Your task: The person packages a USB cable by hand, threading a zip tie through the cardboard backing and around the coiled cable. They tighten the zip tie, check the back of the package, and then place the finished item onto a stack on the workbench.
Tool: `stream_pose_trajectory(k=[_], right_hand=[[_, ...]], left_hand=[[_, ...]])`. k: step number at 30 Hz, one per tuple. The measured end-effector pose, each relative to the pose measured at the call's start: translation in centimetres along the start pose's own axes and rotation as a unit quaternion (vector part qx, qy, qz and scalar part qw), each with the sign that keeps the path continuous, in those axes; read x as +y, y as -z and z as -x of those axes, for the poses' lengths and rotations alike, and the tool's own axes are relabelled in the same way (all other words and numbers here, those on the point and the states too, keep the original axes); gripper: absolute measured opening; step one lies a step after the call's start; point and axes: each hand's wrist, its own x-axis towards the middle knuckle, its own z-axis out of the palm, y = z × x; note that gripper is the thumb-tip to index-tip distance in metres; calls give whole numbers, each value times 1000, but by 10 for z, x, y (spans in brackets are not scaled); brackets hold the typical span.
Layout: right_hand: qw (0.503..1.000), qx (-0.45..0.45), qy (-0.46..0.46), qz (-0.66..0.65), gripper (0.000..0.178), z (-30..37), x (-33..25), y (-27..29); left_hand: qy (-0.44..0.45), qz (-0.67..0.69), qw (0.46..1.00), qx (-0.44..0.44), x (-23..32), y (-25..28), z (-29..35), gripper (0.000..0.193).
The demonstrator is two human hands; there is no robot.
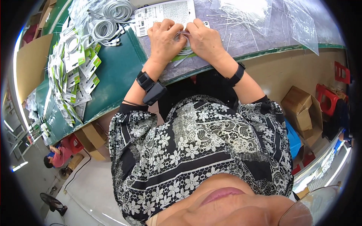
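Observation:
At the near edge of the grey work surface, my two hands meet over a coiled white cable (185, 52) that lies on a green-edged card (193, 55). My left hand (165, 40) is closed, its fingers curled over the coil's left side. Closed too is my right hand (206, 42), pinching at the coil's upper right. A thin white cable tie (183, 33) runs between the fingertips of both. My fingers cover much of the coil. Just beyond them lies a printed white sheet (166, 14).
Carded cables (71, 75) pile up on the green table at left, with loose coiled cables (103, 31) behind. Loose white ties (241, 17) and clear plastic bags (301, 28) lie at right. Cardboard boxes (299, 109) and a red stool (326, 100) stand below. Another person (60, 155) is far left.

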Motion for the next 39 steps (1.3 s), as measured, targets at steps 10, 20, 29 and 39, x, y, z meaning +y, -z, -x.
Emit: stream_pose_trajectory(k=[10,20,29,39], right_hand=[[999,45,-29,-2,6,18,2,-1],[1000,-17,-11,14,6,8,8,23],[992,-22,122,-33,10,0,18,9],[971,-178,115,-110,20,56,-17,66]], left_hand=[[-59,-9,998,-6,0,3,0,15],[-73,142,985,-60,-1,2,-14,14],[-17,127,992,-2,7,13,4,11],[124,271,896,-328,64,76,31,17]])
